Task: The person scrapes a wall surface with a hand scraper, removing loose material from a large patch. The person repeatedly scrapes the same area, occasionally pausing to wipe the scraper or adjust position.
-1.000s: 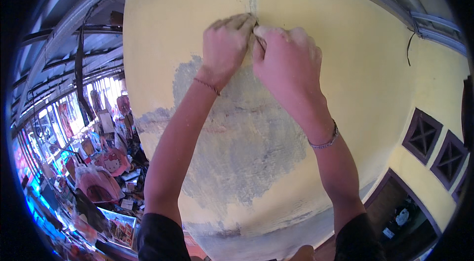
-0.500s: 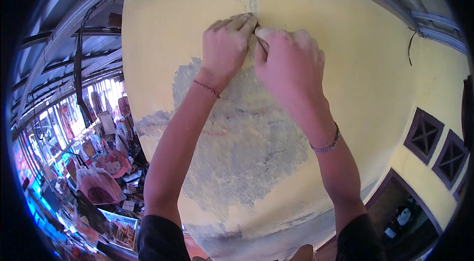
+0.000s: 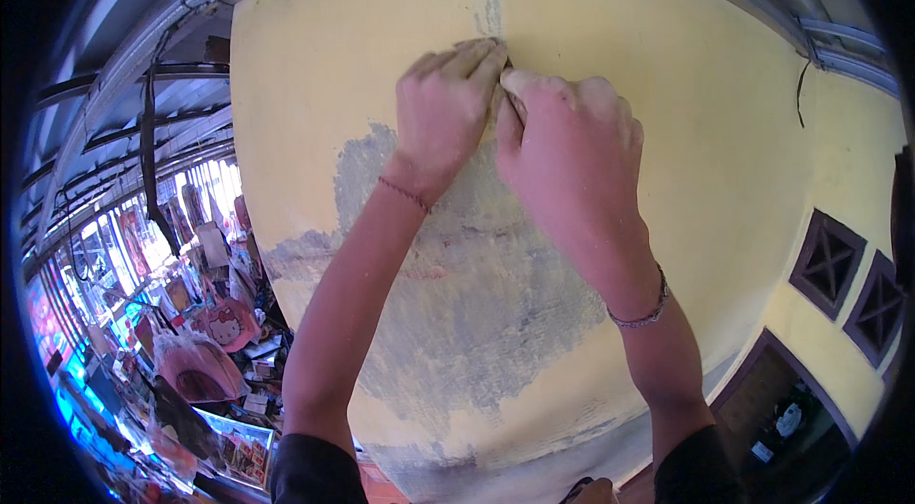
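Note:
Both my arms reach up to a yellow painted wall (image 3: 686, 132). Between my hands is a thin, dark-edged scraper (image 3: 508, 63), mostly covered by fingers and held against the wall. My right hand (image 3: 577, 146) is closed round it, thumb and forefinger at its edge. The fingers of my left hand (image 3: 443, 108) are pressed together over its other side. Below the hands, a large rough grey patch (image 3: 477, 304) shows where the yellow paint is gone. A narrow pale grey streak (image 3: 491, 3) runs up the wall above my fingertips.
At left stand crowded household goods, with a pink bag (image 3: 195, 366) in clear plastic and a framed picture (image 3: 238, 447). A dark strap (image 3: 151, 142) hangs from the metal roof frame (image 3: 124, 56). At right are brown vents (image 3: 827, 261) and a dark doorway (image 3: 777, 409).
Both hands have slid slightly down in the picture with the scraper between them. The view has shifted a little as well. The grip looks the same.

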Demonstrator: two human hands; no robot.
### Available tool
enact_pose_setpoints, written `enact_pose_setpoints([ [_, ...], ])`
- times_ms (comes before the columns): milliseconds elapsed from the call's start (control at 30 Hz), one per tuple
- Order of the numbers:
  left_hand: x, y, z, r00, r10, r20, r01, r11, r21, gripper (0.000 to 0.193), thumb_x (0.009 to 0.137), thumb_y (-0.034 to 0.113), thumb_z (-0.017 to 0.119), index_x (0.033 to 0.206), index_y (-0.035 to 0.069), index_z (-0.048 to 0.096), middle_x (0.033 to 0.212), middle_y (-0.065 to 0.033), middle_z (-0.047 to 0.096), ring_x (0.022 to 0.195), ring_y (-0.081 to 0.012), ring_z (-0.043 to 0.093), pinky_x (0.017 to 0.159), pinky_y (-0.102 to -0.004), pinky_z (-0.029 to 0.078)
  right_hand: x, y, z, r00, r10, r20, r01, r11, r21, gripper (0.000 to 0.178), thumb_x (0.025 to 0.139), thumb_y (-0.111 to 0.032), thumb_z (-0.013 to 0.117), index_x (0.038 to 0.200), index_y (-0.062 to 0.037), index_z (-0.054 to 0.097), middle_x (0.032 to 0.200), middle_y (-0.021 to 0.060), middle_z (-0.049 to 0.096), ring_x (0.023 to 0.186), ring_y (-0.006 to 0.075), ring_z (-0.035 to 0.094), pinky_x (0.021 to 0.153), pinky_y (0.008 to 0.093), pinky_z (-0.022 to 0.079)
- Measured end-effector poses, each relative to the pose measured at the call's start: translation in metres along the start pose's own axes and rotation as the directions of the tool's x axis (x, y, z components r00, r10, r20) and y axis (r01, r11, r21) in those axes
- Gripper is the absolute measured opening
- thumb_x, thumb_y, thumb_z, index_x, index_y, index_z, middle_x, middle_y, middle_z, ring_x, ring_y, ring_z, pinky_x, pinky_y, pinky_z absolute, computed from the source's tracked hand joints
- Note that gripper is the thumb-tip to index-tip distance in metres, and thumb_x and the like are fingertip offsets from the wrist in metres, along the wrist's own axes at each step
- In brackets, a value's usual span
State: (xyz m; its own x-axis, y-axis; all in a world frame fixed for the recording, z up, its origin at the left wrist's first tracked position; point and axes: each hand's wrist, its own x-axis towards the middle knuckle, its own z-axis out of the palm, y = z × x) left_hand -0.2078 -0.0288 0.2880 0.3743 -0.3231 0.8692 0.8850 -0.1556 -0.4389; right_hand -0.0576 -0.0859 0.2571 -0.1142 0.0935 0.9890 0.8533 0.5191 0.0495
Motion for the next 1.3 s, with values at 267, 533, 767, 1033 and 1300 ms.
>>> enact_pose_setpoints([
  [267,0.006,-0.002,0.009,0.985,0.115,-0.128,-0.116,0.993,-0.002,0.022,0.083,0.013,0.068,0.103,0.01,0.077,0.112,-0.0041,0.078,0.094,-0.023,0.075,0.08,-0.0367,0.058,0.005,0.006,0.008,0.997,-0.027,-0.066,0.029,0.999,0.02,0.007,0.089,-0.018,0.07,0.092,-0.0126,0.073,0.073,0.0118,0.068,0.076,0.0344,0.067,0.066,0.0487,0.055],
  [533,0.016,-0.006,0.013,0.999,0.048,-0.018,-0.047,0.996,0.075,0.025,0.081,0.009,0.068,0.106,0.007,0.075,0.115,-0.0064,0.076,0.102,-0.0229,0.073,0.08,-0.0354,0.055,0.014,0.01,0.01,0.998,-0.031,-0.054,0.032,0.999,0.019,0.016,0.089,-0.019,0.07,0.103,-0.0151,0.076,0.072,0.0093,0.068,0.075,0.0315,0.069,0.067,0.0475,0.056],
  [767,0.02,-0.009,0.012,0.999,0.039,-0.03,-0.036,0.995,0.089,0.022,0.083,0.008,0.065,0.104,0.007,0.073,0.11,-0.0062,0.077,0.106,-0.0209,0.074,0.078,-0.0325,0.053,0.022,0.01,0.016,0.988,-0.079,-0.132,0.081,0.997,0.016,0.017,0.089,-0.02,0.07,0.104,-0.0138,0.076,0.075,0.0122,0.068,0.075,0.0333,0.07,0.067,0.0485,0.056],
  [1033,0.019,-0.016,0.016,0.987,0.126,-0.101,-0.114,0.987,0.116,0.021,0.083,0.008,0.067,0.103,0.006,0.071,0.107,-0.0067,0.077,0.102,-0.0215,0.074,0.078,-0.0329,0.053,0.023,0.012,0.016,0.989,-0.101,-0.111,0.105,0.994,0.036,0.015,0.09,-0.018,0.069,0.102,-0.012,0.076,0.078,0.0139,0.068,0.076,0.0343,0.069,0.068,0.0475,0.055],
  [1300,0.025,-0.022,0.014,0.997,0.043,-0.059,-0.036,0.994,0.103,0.019,0.083,0.008,0.067,0.101,0.01,0.071,0.1,-0.006,0.076,0.091,-0.0201,0.074,0.075,-0.0326,0.053,0.033,0.001,0.012,0.991,-0.086,-0.104,0.091,0.995,0.043,0.015,0.092,-0.021,0.068,0.099,-0.0112,0.076,0.079,0.0163,0.068,0.078,0.0354,0.069,0.071,0.0488,0.055],
])
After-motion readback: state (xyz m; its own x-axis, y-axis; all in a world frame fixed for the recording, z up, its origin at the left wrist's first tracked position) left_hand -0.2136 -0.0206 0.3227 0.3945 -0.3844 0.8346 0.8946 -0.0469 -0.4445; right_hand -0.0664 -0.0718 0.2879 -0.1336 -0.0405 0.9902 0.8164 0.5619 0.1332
